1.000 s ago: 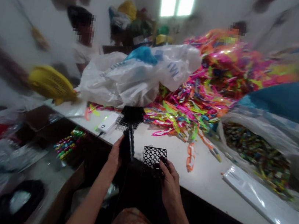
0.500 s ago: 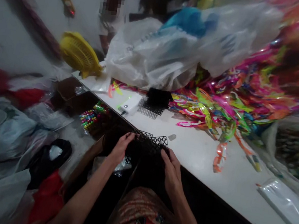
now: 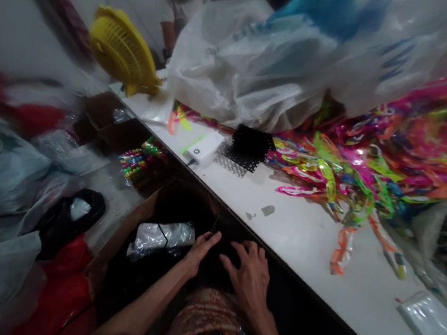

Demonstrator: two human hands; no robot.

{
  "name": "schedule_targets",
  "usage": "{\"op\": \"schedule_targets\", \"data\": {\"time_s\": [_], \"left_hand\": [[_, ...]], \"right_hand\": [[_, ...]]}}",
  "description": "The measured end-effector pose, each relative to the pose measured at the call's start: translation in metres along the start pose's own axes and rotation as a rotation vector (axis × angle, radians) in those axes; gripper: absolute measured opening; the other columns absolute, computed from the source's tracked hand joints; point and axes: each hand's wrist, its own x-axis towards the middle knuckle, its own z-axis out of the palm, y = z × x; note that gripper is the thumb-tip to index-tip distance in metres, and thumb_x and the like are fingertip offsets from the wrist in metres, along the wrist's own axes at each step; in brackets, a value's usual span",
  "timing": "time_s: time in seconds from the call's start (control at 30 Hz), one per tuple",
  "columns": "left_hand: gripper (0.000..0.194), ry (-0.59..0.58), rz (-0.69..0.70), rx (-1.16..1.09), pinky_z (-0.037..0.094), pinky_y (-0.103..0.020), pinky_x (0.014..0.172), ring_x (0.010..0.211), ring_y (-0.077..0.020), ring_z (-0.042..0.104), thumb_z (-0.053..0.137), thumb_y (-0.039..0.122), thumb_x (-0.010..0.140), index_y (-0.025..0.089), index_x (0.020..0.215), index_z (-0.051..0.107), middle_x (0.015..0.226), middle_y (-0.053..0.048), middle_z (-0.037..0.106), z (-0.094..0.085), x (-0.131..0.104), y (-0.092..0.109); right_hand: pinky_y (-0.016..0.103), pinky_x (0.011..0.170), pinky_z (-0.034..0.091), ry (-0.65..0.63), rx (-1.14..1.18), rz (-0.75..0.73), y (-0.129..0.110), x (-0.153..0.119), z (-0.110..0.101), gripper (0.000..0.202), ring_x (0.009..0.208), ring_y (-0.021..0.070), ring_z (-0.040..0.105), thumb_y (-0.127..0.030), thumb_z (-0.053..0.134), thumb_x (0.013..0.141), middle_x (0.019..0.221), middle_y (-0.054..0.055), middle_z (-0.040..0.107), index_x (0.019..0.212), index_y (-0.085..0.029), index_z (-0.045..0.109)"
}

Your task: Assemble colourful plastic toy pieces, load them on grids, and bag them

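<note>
My left hand [image 3: 200, 250] is over the dark space below the table edge, its thumb and fingers pressed together. Something thin and dark shows at its fingertips, too dim to name. Beside it, my right hand [image 3: 250, 274] has its fingers bent and spread, with nothing seen in them. A clear plastic packet [image 3: 164, 237] lies in an open cardboard box [image 3: 132, 227] left of my left hand. On the table, a stack of black perforated sheets [image 3: 250, 148] stands beside a white box-shaped device [image 3: 205, 147].
The white table [image 3: 300, 239] carries bright plastic strips [image 3: 343, 173], a large plastic bag [image 3: 258, 67], a yellow basket [image 3: 125, 51] and a flat clear packet [image 3: 436, 325]. Bags [image 3: 5, 153] cover the floor at left. Another person [image 3: 174, 11] is beyond the table.
Both hands have moved down from the table edge. The black perforated pieces seen between them before no longer show there; my right hand has let go. The view has shifted.
</note>
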Motion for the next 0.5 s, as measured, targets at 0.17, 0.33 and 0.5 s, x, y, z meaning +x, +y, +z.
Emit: {"op": "schedule_targets", "data": {"time_s": [0.17,0.33,0.5], "left_hand": [[0.042,0.002,0.044,0.044,0.047,-0.029,0.069,0.071,-0.0178,0.062,0.081,0.037,0.052,0.015,0.084,0.065,0.078,-0.005,0.067,-0.026,0.029,0.01],[0.029,0.205,0.068,0.113,0.045,-0.027,0.067,0.066,-0.015,0.06,0.08,0.022,0.055,0.013,0.078,0.066,0.072,-0.004,0.067,-0.071,0.092,0.005],[0.017,0.29,0.072,0.138,0.049,-0.029,0.068,0.068,-0.0105,0.059,0.06,0.028,0.081,0.011,0.084,0.061,0.077,0.0,0.063,-0.099,0.144,0.021]], "right_hand": [[0.039,0.084,0.045,0.084,0.138,-0.044,-0.006,0.003,0.004,0.032,0.1,0.025,0.053,-0.032,0.054,0.082,0.108,0.011,0.056,0.11,-0.018,0.059],[0.034,0.077,0.048,0.049,0.267,0.092,0.025,-0.008,0.0,0.023,0.087,0.0207,0.058,-0.031,0.05,0.085,0.095,0.008,0.058,0.099,-0.016,0.06],[0.03,0.069,0.048,0.021,0.335,0.147,0.033,-0.011,0.0,0.02,0.075,0.0174,0.059,-0.03,0.047,0.086,0.088,0.006,0.057,0.092,-0.016,0.061]]}}
